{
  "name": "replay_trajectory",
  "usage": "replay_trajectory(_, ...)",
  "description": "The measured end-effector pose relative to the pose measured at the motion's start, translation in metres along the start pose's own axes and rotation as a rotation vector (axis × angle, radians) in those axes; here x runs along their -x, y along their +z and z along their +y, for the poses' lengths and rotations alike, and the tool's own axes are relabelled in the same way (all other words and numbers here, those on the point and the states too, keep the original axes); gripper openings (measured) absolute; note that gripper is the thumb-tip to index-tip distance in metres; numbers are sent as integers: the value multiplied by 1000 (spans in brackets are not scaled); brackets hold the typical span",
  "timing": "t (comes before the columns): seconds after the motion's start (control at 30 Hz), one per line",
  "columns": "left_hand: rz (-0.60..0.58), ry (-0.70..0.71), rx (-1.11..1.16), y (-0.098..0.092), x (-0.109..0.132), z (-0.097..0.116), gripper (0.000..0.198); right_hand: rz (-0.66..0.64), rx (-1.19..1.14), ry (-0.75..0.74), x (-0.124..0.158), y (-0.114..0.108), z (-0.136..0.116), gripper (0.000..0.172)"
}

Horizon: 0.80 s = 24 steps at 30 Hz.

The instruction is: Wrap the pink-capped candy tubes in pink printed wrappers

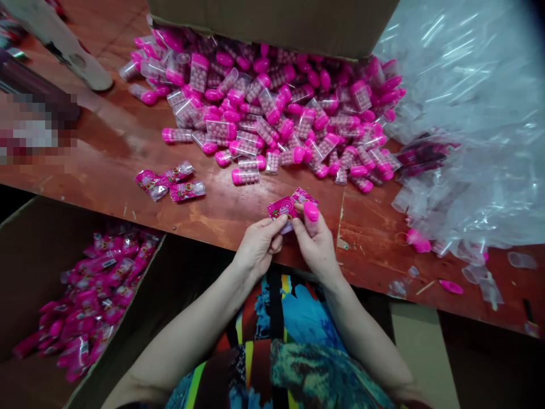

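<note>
Just over the table's front edge, my left hand (259, 243) pinches a pink printed wrapper (281, 209) between thumb and fingers. My right hand (318, 249) has a small clear candy container with a pink cap (311, 212) in its fingers, cap up. Its fingertips also touch the wrapper, and another printed pink piece (304, 196) shows behind them; I cannot tell whether the two are joined. Beyond both hands lies a large heap of pink-capped candy containers (264, 129) filled with small pale balls. Several wrapped containers (187, 191) lie on the table to the left.
A cardboard box (272, 23) stands over the back of the heap. Clear plastic bags (477, 125) cover the right side, with loose caps and empty tubes (522, 260) near them. Lower left, an open carton (155, 255) holds many wrapped containers. A pale post (91, 71) rises at back left.
</note>
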<state>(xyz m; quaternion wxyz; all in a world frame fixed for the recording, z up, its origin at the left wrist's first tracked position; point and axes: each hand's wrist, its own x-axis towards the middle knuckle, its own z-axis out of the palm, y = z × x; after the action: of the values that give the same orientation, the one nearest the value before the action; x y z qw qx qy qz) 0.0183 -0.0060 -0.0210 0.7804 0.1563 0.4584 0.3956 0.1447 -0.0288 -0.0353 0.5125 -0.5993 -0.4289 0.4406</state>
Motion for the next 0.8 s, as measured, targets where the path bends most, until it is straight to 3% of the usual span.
replay_trajectory(0.2,45,-2,-62,3,0,-4,41,42,-87,-6,-2,7,0,32)
replay_trajectory(0.33,-29,-54,-57,1,2,3,35,31,-81,-40,-7,4,-3,28)
replay_trajectory(0.53,9,-13,0,-3,3,13,34,-45,-134,145,-7,-13,0,31)
replay_trajectory(0.7,92,-29,62,-3,-3,14,37,-213,-342,291,17,-22,1,27)
replay_trajectory(0.8,91,-48,69,-2,-5,12,37,-270,-326,359,28,-18,0,31)
